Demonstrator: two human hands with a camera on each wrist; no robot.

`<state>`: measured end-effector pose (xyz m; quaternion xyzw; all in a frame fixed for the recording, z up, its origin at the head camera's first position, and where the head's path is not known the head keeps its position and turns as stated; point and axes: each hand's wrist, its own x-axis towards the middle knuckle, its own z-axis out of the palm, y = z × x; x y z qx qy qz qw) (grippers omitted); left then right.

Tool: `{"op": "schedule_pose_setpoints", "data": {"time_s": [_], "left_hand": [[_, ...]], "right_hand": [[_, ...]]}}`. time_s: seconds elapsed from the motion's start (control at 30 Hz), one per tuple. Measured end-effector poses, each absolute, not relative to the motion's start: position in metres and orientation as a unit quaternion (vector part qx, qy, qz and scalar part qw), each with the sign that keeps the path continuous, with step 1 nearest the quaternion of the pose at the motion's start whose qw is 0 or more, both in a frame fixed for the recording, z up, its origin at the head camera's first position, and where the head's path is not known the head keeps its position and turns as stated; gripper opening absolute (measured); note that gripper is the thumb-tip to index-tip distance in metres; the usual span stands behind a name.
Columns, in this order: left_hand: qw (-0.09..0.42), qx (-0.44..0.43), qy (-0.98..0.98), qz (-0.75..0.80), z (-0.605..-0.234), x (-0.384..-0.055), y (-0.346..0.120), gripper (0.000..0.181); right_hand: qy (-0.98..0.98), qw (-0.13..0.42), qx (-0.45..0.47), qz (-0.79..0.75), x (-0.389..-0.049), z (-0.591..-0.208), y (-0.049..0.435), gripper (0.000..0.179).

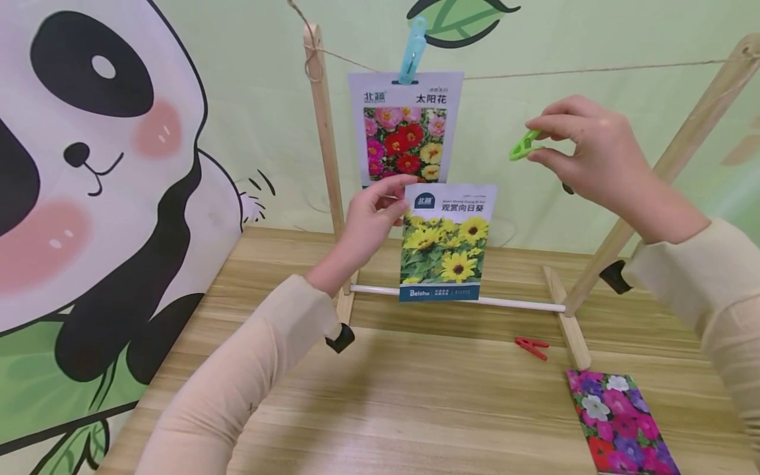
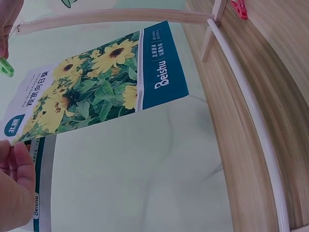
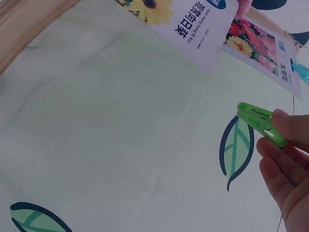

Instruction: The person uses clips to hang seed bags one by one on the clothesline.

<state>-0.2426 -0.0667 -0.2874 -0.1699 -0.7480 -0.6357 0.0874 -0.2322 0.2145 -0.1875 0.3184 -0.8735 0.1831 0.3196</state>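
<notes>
My left hand pinches the upper left corner of a seed packet printed with yellow sunflowers. The packet hangs upright in front of the rack, below the string. To the right, just under the string, my right hand holds a green clothespin between thumb and fingertips; the right wrist view shows the same green clothespin apart from the packet. Another seed packet, with red and pink flowers, hangs from the string by a blue clothespin; the sunflower packet overlaps its lower edge.
Wooden posts carry the string, joined low down by a white rod. On the wooden table lie a red clothespin and a packet with purple and pink flowers. A panda-painted wall stands behind.
</notes>
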Motion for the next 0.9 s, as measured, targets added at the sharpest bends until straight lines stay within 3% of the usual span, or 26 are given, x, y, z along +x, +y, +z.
{"op": "schedule_pose_setpoints", "data": {"time_s": [0.9], "left_hand": [[0.091,-0.167,-0.742,-0.643,-0.276,-0.245,-0.051,0.036]], "right_hand": [[-0.876,0.321,0.316,0.173,-0.235,-0.174,0.209,0.028]]}}
